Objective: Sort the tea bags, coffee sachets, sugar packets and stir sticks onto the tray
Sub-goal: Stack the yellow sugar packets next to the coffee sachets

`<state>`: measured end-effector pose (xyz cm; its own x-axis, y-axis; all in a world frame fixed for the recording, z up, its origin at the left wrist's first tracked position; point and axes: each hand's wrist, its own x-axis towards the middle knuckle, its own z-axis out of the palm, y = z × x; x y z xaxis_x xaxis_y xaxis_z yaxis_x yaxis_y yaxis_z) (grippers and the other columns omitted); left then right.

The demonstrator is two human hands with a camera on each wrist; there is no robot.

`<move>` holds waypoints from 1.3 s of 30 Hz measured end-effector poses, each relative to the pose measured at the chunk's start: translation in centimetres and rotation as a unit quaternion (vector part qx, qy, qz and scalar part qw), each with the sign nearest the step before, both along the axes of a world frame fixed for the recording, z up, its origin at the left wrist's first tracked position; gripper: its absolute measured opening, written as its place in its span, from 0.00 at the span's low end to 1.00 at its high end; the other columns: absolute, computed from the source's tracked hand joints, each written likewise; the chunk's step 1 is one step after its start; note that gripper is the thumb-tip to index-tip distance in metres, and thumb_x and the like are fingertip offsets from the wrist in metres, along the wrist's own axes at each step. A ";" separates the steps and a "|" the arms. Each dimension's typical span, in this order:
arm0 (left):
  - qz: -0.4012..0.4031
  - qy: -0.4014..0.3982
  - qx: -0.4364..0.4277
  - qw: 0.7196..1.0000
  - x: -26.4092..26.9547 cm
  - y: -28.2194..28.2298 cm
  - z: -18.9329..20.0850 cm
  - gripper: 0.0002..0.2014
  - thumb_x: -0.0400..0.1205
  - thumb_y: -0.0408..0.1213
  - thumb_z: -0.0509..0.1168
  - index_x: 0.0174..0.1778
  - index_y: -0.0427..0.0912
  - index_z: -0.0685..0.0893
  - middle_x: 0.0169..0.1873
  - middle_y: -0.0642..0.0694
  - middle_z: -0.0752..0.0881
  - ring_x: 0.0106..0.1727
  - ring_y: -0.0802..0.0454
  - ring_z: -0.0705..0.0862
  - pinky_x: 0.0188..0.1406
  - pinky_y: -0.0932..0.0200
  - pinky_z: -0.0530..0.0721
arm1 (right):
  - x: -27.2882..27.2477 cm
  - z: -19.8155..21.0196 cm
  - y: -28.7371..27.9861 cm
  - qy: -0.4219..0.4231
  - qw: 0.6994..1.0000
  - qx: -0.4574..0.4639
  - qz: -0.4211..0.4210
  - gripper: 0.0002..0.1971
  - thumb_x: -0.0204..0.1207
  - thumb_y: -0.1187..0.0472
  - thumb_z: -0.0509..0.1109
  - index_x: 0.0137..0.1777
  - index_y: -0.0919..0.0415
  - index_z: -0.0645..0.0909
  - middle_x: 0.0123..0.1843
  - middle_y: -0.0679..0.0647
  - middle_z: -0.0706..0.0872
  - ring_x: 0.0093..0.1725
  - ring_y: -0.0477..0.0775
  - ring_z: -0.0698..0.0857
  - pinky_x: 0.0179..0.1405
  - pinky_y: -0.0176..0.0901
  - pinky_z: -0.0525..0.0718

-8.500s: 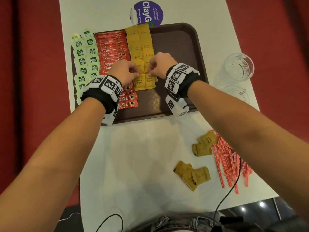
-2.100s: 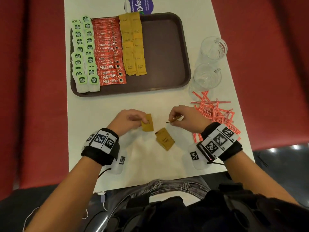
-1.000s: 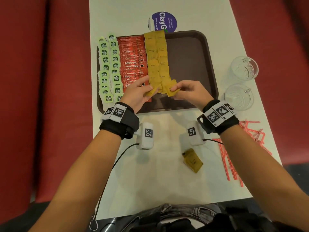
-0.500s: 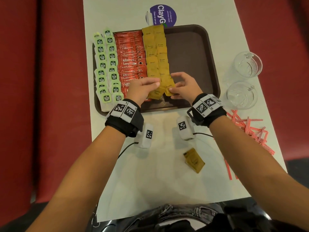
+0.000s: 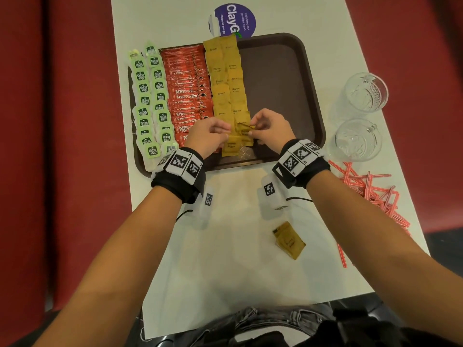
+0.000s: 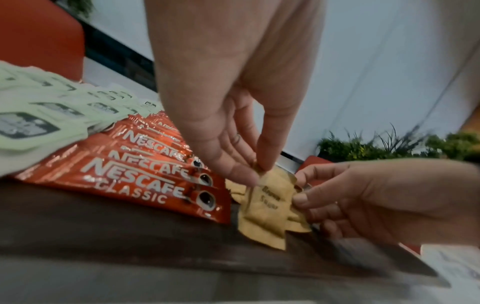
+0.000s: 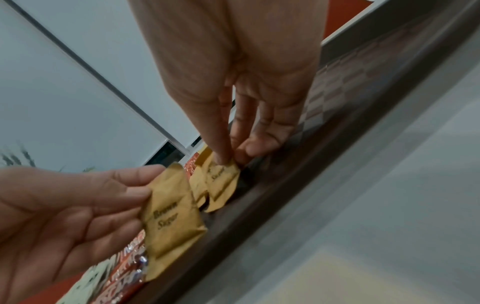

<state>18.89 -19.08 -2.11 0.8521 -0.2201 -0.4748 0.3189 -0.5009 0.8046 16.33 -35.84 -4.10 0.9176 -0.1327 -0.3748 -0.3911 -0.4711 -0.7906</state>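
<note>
A brown tray [image 5: 278, 81] holds rows of green tea bags [image 5: 150, 101], red coffee sachets [image 5: 186, 93] and brown sugar packets [image 5: 226, 81]. At the near end of the sugar row, my left hand [image 5: 226, 133] pinches one sugar packet [image 6: 267, 205] by its top edge. It hangs upright just above the tray floor. Beside it, my right hand [image 5: 251, 127] pinches another sugar packet [image 7: 221, 181] between thumb and fingers. Loose sugar packets [image 5: 289, 240] lie on the white table. Red-striped stir sticks [image 5: 370, 191] are scattered at the right.
Two clear glass cups [image 5: 365, 92] [image 5: 358, 139] stand right of the tray. A purple round sticker [image 5: 233, 20] lies behind it. The right half of the tray is bare. Red seats flank the table.
Both hands carried sugar packets from the table to the tray and have settled at the near end of the sugar row. In the last half second they barely moved.
</note>
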 end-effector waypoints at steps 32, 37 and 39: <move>-0.200 -0.205 0.121 0.950 -5.1 -1.4 2.2 0.10 0.80 0.33 0.66 0.56 0.39 0.85 0.49 0.44 0.85 0.41 0.57 0.76 0.42 0.69 0.70 | -7.4 4.2 -1.4 0.016 0.984 -0.060 0.168 0.15 0.71 0.62 0.76 0.56 0.60 0.80 0.46 0.52 0.81 0.44 0.48 0.80 0.43 0.33 0.77; -0.394 -0.060 0.158 0.904 -12.5 -3.1 0.7 0.16 0.80 0.33 0.64 0.65 0.41 0.79 0.56 0.42 0.82 0.52 0.47 0.81 0.53 0.60 0.73 | -14.9 3.4 -3.1 0.179 0.954 -0.125 0.205 0.11 0.71 0.59 0.76 0.51 0.59 0.82 0.44 0.50 0.81 0.45 0.49 0.80 0.43 0.35 0.73; -0.416 -0.026 0.156 0.896 -14.7 -3.8 0.0 0.20 0.80 0.33 0.64 0.70 0.41 0.75 0.59 0.41 0.79 0.56 0.45 0.80 0.56 0.59 0.73 | -17.2 3.0 -3.6 0.217 0.950 -0.128 0.186 0.12 0.69 0.57 0.77 0.49 0.58 0.81 0.43 0.49 0.81 0.45 0.50 0.80 0.43 0.38 0.75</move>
<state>4.21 -22.91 -2.10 0.4782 -0.6525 -0.5878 -0.3033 -0.7508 0.5868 -0.91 -39.42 -1.14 0.6858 0.0331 -0.7271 -0.4218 -0.7960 -0.4341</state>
